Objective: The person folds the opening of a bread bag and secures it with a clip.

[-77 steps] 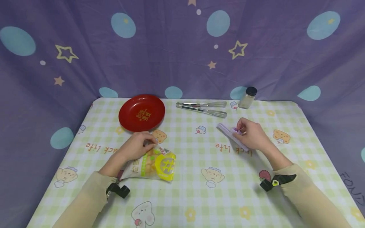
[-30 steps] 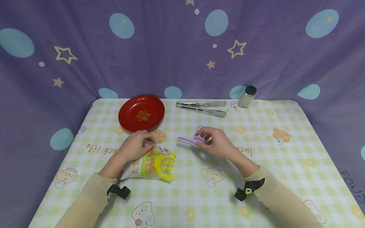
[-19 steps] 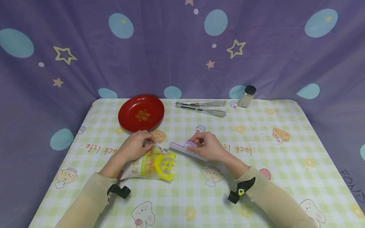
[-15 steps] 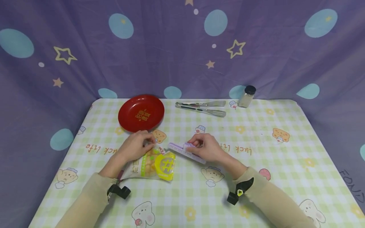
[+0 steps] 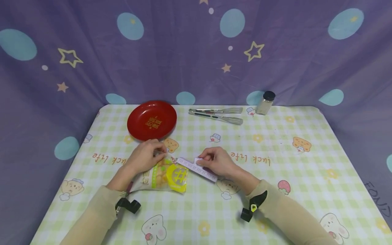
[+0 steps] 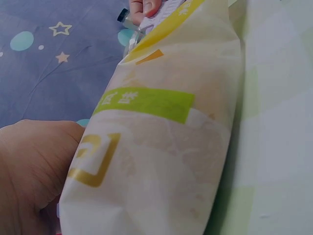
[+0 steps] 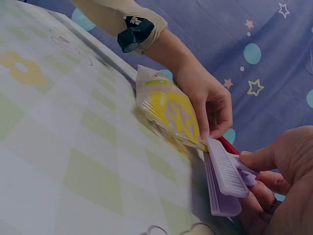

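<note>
A snack bag [image 5: 162, 178] with yellow and green print lies on the table, its printed end toward the right. At its far edge my left hand [image 5: 144, 157] pinches the bag between thumb and fingers. My right hand [image 5: 218, 162] pinches the handle of a long lilac bag clip [image 5: 200, 170], held just by the bag's right end. In the right wrist view the two ribbed bars of the clip [image 7: 227, 174] stand apart, with one end near the bag's corner. The bag [image 6: 151, 142] fills much of the left wrist view and hides most of the left fingers.
A red plate [image 5: 137, 124] with gold characters stands at the back left. Metal tongs [image 5: 228, 119] lie at the back middle, and a black-lidded jar [image 5: 264, 105] stands to their right. A checked cloth [image 5: 269, 217] covers the table; a purple curtain [image 5: 196, 61] hangs behind.
My right hand has carried the bag clip leftward from the table's right side up to the bag's right end. The left hand and bag have stayed in place.
</note>
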`<state>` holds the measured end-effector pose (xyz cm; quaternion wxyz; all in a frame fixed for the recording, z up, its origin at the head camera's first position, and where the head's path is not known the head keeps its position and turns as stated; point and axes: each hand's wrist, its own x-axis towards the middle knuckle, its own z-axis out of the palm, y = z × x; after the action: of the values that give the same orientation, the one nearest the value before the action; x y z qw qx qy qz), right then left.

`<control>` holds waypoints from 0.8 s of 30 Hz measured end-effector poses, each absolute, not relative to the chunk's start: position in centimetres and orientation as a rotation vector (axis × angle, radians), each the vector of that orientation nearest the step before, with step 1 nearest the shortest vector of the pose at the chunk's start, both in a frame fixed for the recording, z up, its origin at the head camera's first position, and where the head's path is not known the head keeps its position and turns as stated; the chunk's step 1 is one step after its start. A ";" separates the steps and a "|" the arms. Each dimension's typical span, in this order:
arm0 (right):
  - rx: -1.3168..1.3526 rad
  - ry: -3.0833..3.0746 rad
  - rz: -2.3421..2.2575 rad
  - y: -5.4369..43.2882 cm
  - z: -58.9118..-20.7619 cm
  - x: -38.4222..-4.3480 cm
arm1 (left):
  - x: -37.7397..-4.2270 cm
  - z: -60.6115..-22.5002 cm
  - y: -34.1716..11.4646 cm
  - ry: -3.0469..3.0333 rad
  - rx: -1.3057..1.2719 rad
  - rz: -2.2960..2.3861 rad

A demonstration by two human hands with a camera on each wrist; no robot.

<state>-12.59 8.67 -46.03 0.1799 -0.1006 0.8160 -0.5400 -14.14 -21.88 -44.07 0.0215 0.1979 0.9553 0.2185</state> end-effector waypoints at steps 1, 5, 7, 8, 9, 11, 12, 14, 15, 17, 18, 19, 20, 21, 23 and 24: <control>-0.281 2.306 -1.525 8.5 -46.1 -12.6 | -14.1 -44.1 -21.9 2.961 0.612 0.681; -0.298 2.307 -1.511 7.9 -46.3 -12.6 | -14.1 -44.0 -21.8 2.955 0.594 0.686; -0.304 2.315 -1.503 7.8 -46.2 -12.6 | -14.1 -44.0 -21.8 2.952 0.592 0.687; -0.308 2.320 -1.498 7.7 -46.1 -12.7 | -14.1 -43.9 -21.8 2.952 0.585 0.688; -0.310 2.324 -1.494 7.7 -46.1 -12.7 | -14.1 -43.9 -21.9 2.953 0.581 0.689; -0.305 2.331 -1.485 7.7 -46.0 -12.7 | -14.1 -44.0 -21.9 2.953 0.579 0.691; -0.300 2.330 -1.484 7.7 -45.9 -12.7 | -14.1 -44.0 -21.9 2.953 0.580 0.691; -0.290 2.326 -1.484 7.6 -45.9 -12.8 | -14.1 -44.0 -21.9 2.955 0.577 0.692; -0.283 2.324 -1.484 7.6 -45.9 -12.8 | -14.2 -44.1 -21.9 2.956 0.582 0.691; -0.271 2.319 -1.483 7.6 -45.9 -12.8 | -14.2 -44.1 -21.9 2.957 0.590 0.690; -0.262 2.314 -1.482 7.6 -45.8 -12.8 | -14.2 -44.1 -21.9 2.957 0.591 0.690; -0.257 2.312 -1.478 7.6 -45.8 -12.8 | -14.2 -44.1 -21.9 2.959 0.590 0.689; -0.257 2.315 -1.474 7.5 -45.9 -12.8 | -14.2 -44.1 -21.8 2.960 0.586 0.688; -0.259 2.317 -1.470 7.5 -45.9 -12.8 | -14.2 -44.1 -21.8 2.961 0.582 0.687; -0.267 2.326 -1.462 7.5 -45.9 -12.8 | -14.1 -44.1 -21.9 2.965 0.571 0.679; -0.276 2.333 -1.459 7.5 -46.0 -12.8 | -14.1 -44.1 -21.9 2.968 0.567 0.672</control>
<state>-12.77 7.52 -45.95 0.1870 -0.0981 0.8288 -0.5182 -14.12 -21.89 -44.08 0.0229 0.1830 0.9586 0.2170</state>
